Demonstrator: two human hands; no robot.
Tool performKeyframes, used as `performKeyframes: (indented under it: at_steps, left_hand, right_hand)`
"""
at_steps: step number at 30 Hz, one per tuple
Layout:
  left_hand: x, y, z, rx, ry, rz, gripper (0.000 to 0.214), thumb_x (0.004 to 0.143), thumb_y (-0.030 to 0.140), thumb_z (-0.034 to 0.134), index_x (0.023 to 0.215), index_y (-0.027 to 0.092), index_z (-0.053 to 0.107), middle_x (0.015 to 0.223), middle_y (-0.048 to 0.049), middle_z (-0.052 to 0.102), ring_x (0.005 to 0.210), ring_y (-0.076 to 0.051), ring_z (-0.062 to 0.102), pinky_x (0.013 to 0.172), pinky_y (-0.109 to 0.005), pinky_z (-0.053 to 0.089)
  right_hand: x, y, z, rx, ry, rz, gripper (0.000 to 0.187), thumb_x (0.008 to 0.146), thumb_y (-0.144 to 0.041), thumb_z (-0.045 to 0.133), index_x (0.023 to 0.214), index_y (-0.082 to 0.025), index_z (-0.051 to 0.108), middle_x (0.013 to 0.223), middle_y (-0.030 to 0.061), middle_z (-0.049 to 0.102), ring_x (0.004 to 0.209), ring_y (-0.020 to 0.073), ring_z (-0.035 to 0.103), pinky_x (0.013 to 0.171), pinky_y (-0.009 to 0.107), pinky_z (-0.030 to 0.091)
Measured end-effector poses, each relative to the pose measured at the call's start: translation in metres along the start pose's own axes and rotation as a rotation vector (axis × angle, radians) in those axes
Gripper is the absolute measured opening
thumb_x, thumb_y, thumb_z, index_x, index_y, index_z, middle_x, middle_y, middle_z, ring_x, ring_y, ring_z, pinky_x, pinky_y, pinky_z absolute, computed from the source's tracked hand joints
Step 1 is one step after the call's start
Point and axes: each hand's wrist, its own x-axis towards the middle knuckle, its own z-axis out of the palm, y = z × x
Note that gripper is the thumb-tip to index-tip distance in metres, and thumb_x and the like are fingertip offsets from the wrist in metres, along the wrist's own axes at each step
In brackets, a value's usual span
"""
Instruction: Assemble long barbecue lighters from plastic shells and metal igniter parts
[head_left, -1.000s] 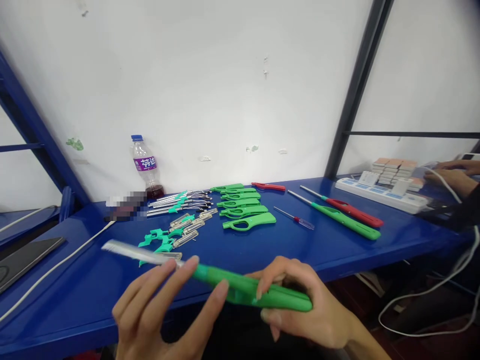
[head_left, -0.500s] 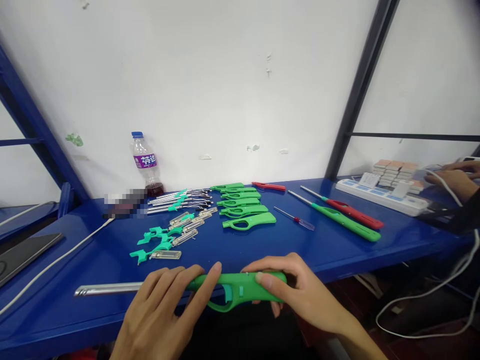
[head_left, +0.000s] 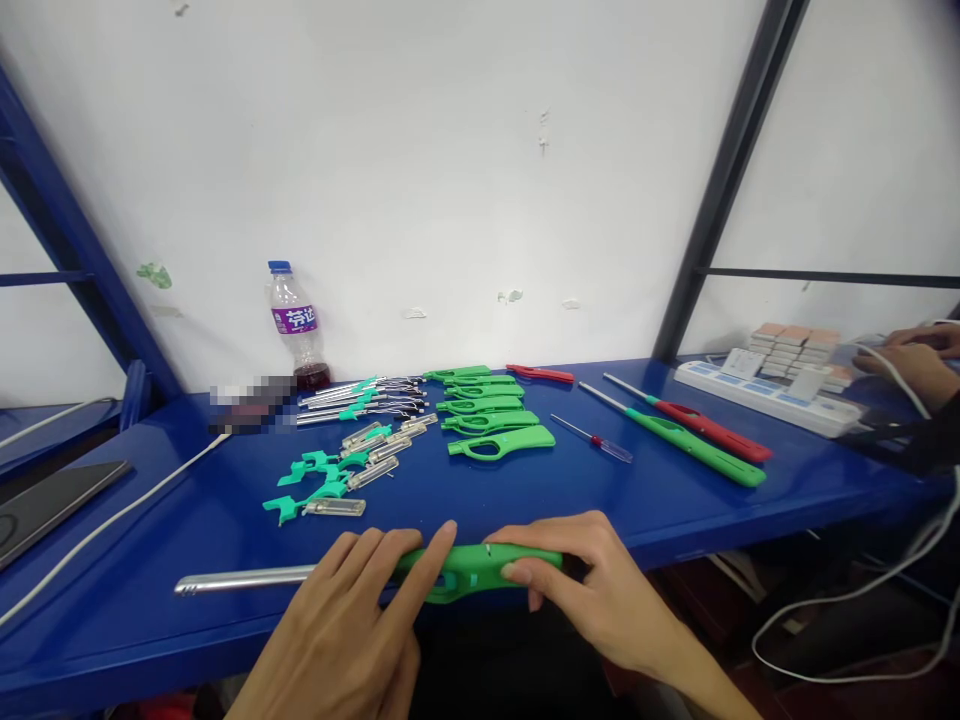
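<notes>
A green long-necked gas lighter (head_left: 472,570) lies sideways between my hands above the table's front edge, its metal tube pointing left. My left hand (head_left: 352,610) wraps around the front of the handle near the trigger, covering part of it. Around the butt end, my right hand (head_left: 592,580) is closed, thumb pressing on the near side. Beyond them sit green handle shells (head_left: 517,438) in a row, clear fuel tanks (head_left: 335,507), teal trigger parts (head_left: 311,467) and metal tubes with wires (head_left: 360,400).
A screwdriver (head_left: 592,438) and two assembled lighters, one green (head_left: 697,448) and one red (head_left: 709,430), lie to the right. A red shell (head_left: 540,374), a bottle (head_left: 298,330), a phone (head_left: 60,510) and a power strip (head_left: 772,395) are also there. Another person's hand (head_left: 911,365) shows far right.
The lighter has shifted slightly right and rolled, so its trigger guard shows less. My left hand has moved right with it; both hands still hold it.
</notes>
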Motion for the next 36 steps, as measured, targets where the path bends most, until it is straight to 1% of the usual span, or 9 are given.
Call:
performKeyframes:
  at_steps: [2, 5, 8, 13, 20, 24, 27, 31, 36]
  left_hand:
    - [0.004, 0.001, -0.001, -0.022, 0.043, -0.012, 0.047, 0.102, 0.013, 0.041, 0.146, 0.016, 0.057, 0.117, -0.0102, 0.069, 0.106, -0.024, 0.063, 0.097, -0.038, 0.046]
    - [0.007, -0.001, 0.003, -0.031, 0.114, -0.003, 0.035, 0.108, 0.019, 0.046, 0.138, 0.017, 0.062, 0.111, -0.0090, 0.069, 0.099, -0.023, 0.063, 0.092, -0.037, 0.046]
    - [0.006, -0.004, 0.011, -0.092, 0.115, -0.024, 0.029, 0.108, 0.016, 0.048, 0.132, 0.017, 0.064, 0.108, -0.0072, 0.068, 0.096, -0.021, 0.064, 0.090, -0.035, 0.048]
    - [0.004, -0.006, 0.019, -0.144, 0.039, -0.087, 0.026, 0.108, 0.014, 0.042, 0.120, 0.020, 0.064, 0.102, -0.0049, 0.067, 0.079, -0.018, 0.064, 0.075, -0.034, 0.048]
    - [0.000, -0.011, 0.020, -0.135, -0.019, -0.089, 0.031, 0.105, 0.013, 0.040, 0.124, 0.023, 0.063, 0.107, -0.0060, 0.068, 0.086, -0.020, 0.068, 0.077, -0.033, 0.052]
    - [-0.004, -0.013, 0.025, -0.120, 0.000, -0.081, 0.029, 0.105, 0.018, 0.044, 0.125, 0.024, 0.064, 0.114, -0.0075, 0.068, 0.095, -0.021, 0.070, 0.083, -0.033, 0.054]
    - [-0.005, -0.011, 0.026, -0.114, 0.034, -0.107, 0.027, 0.106, 0.024, 0.044, 0.125, 0.025, 0.064, 0.118, -0.0083, 0.068, 0.098, -0.022, 0.070, 0.084, -0.033, 0.055]
    - [0.004, -0.020, 0.022, -0.127, 0.044, -0.141, 0.026, 0.107, 0.026, 0.044, 0.123, 0.025, 0.065, 0.117, -0.0081, 0.068, 0.097, -0.023, 0.068, 0.083, -0.035, 0.054]
    - [0.024, -0.067, 0.024, -0.083, -0.083, -0.101, 0.025, 0.106, 0.020, 0.046, 0.112, 0.025, 0.070, 0.107, -0.0066, 0.071, 0.096, -0.028, 0.062, 0.081, -0.042, 0.050]
  right_hand:
    - [0.000, 0.001, 0.000, -0.058, 0.014, -0.053, 0.024, 0.102, -0.043, 0.067, 0.118, -0.034, 0.082, 0.079, -0.0032, 0.079, 0.064, 0.0149, 0.068, 0.071, 0.028, 0.053]
    - [0.002, 0.007, 0.000, -0.106, 0.081, -0.203, 0.024, 0.102, -0.034, 0.068, 0.123, -0.034, 0.079, 0.102, -0.0022, 0.083, 0.087, 0.0177, 0.075, 0.084, 0.028, 0.055]
    - [0.006, 0.013, 0.001, -0.163, 0.141, -0.339, 0.025, 0.100, -0.026, 0.071, 0.124, -0.032, 0.077, 0.117, -0.0022, 0.081, 0.103, 0.0182, 0.074, 0.094, 0.029, 0.054]
    - [0.010, 0.014, 0.001, -0.305, 0.082, -0.282, 0.027, 0.098, -0.027, 0.073, 0.125, -0.033, 0.075, 0.123, -0.0035, 0.078, 0.110, 0.0195, 0.071, 0.099, 0.034, 0.053]
    - [0.007, 0.009, 0.000, -0.426, 0.024, -0.226, 0.035, 0.105, -0.028, 0.062, 0.139, -0.039, 0.067, 0.144, -0.0050, 0.068, 0.134, 0.0224, 0.061, 0.116, 0.044, 0.043]
    - [0.007, 0.010, -0.006, -0.354, 0.141, -0.216, 0.031, 0.106, -0.031, 0.059, 0.135, -0.038, 0.067, 0.143, -0.0041, 0.068, 0.134, 0.0199, 0.061, 0.115, 0.039, 0.047]
    - [0.009, 0.017, -0.027, -0.391, 0.342, -0.243, 0.024, 0.106, -0.029, 0.057, 0.124, -0.036, 0.072, 0.134, -0.0030, 0.073, 0.127, 0.0195, 0.065, 0.109, 0.037, 0.051]
    - [0.012, 0.044, -0.075, -0.679, 0.607, -0.230, 0.023, 0.104, -0.031, 0.058, 0.118, -0.028, 0.075, 0.129, 0.0044, 0.075, 0.122, 0.0268, 0.067, 0.108, 0.047, 0.051]
    - [0.014, 0.080, -0.118, -0.912, 0.558, -0.105, 0.029, 0.101, -0.038, 0.057, 0.113, -0.020, 0.077, 0.115, 0.0102, 0.079, 0.113, 0.0341, 0.070, 0.103, 0.055, 0.053]
